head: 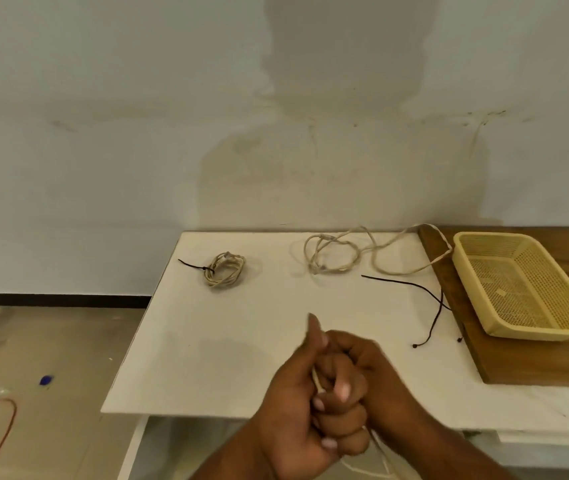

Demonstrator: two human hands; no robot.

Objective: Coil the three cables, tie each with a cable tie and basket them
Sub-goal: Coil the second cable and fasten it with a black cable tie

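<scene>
Clenched tight at the near edge of the white table [206,341]: left hand [293,407], thumb up, and right hand [369,365] pressed together, fingers of both curled round a pale cable [317,379], perhaps bunched in loops inside the fists, with strands dangling below. Farther back on the left, one coiled cable [225,270] cinched with a black cable tie [193,265]; to its right a loose cable [338,254] sprawling onto the wooden board [518,362], two spare ties [411,284] just beside that board. On the board, well apart from the hands, the yellow basket [525,327].
</scene>
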